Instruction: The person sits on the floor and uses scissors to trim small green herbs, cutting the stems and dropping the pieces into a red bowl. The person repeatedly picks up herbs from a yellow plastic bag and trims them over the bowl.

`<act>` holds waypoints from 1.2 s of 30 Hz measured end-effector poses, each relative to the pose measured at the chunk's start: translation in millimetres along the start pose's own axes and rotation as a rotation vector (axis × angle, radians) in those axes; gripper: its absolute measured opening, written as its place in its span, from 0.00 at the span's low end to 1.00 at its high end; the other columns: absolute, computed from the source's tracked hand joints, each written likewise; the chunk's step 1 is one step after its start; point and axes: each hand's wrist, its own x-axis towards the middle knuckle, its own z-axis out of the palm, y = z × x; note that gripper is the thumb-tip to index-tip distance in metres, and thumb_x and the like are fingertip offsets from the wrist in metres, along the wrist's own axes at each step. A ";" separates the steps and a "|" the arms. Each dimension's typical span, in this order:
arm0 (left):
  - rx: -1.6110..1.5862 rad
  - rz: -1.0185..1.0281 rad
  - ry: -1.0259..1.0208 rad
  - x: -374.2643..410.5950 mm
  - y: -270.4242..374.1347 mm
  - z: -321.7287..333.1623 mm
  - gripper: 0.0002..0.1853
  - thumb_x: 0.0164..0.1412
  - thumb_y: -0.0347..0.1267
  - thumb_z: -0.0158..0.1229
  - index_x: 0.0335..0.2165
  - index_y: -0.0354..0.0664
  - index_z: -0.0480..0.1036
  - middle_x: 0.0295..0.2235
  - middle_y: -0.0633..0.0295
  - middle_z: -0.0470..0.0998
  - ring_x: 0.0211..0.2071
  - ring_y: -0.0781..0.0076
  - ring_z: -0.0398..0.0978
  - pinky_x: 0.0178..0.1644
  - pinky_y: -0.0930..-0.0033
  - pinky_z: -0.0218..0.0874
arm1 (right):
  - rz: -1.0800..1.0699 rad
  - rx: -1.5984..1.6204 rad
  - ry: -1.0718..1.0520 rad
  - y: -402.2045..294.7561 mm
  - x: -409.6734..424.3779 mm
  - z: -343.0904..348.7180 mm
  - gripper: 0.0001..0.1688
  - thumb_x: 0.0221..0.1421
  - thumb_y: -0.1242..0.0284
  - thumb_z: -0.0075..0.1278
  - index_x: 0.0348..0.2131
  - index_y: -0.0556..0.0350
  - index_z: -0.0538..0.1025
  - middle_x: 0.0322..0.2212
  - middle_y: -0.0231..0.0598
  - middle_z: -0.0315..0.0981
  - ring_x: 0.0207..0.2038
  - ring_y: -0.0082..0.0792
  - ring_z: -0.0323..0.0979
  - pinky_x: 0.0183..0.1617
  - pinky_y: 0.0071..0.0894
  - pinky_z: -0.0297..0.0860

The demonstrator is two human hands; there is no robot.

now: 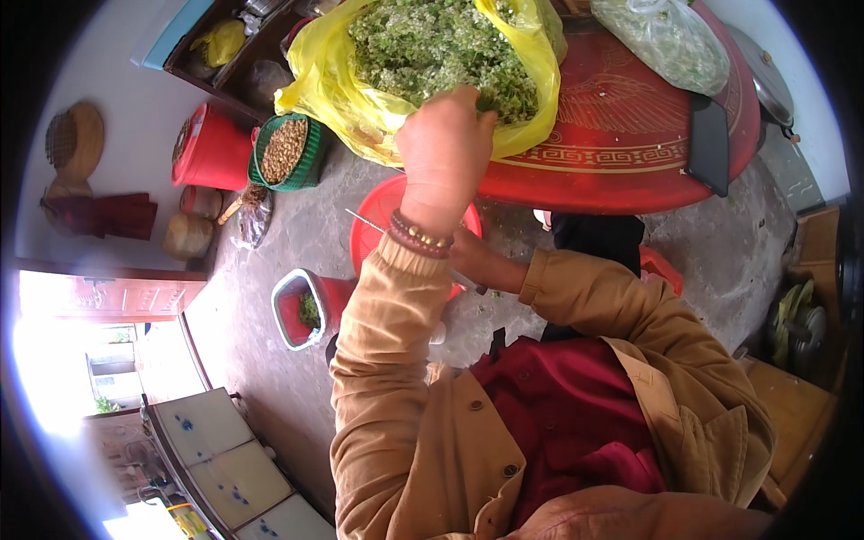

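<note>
My left hand (pixel 445 145), with beaded bracelets at the wrist, reaches over the rim of a yellow plastic bag (pixel 331 101). Its fingers curl into the white-flowered green herbs (pixel 439 50) that fill the bag, and dark green shows beside the thumb. Lower down, partly behind the left wrist, my right hand (pixel 476 256) is closed on a thin metal-bladed tool that looks like a knife (pixel 364 221). The blade passes behind my left forearm, its tip pointing up and left. Beneath both hands is a red plastic basin or basket (pixel 371 219), largely covered by my arm.
The bag rests on a red round table (pixel 607 155) with a black phone (pixel 707 145) and a clear bag of herbs (pixel 668 47). A red bin (pixel 283 324) holding greens stands on the floor. A green basket (pixel 307 169) of brown pieces sits near a red bucket (pixel 223 148).
</note>
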 end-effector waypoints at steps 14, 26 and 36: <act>-1.585 -0.395 0.004 14.0 -30.0 -40.3 0.06 0.58 0.27 0.52 0.36 0.40 0.65 0.25 0.55 0.75 0.14 0.82 0.59 0.15 0.84 0.43 | 0.259 0.067 -0.091 -69.1 -11.7 -10.4 0.24 0.47 0.66 0.59 0.41 0.54 0.68 0.15 0.29 0.68 0.16 0.16 0.63 0.17 0.20 0.57; -1.398 -0.444 0.623 -54.7 -99.7 -67.4 0.06 0.58 0.31 0.54 0.28 0.39 0.70 0.25 0.59 0.74 0.14 0.84 0.58 0.15 0.83 0.44 | 0.072 -0.016 -0.160 -57.0 -13.3 -0.7 0.38 0.44 0.63 0.60 0.51 0.48 0.58 0.33 0.33 0.67 0.31 0.24 0.66 0.37 0.28 0.65; -1.404 -0.624 0.485 -90.4 -105.0 -46.1 0.04 0.56 0.26 0.55 0.29 0.35 0.71 0.21 0.68 0.69 0.16 0.86 0.59 0.18 0.83 0.49 | 0.046 -0.047 -0.179 -60.9 -12.9 2.7 0.41 0.45 0.62 0.59 0.53 0.50 0.55 0.36 0.34 0.63 0.35 0.26 0.65 0.42 0.29 0.64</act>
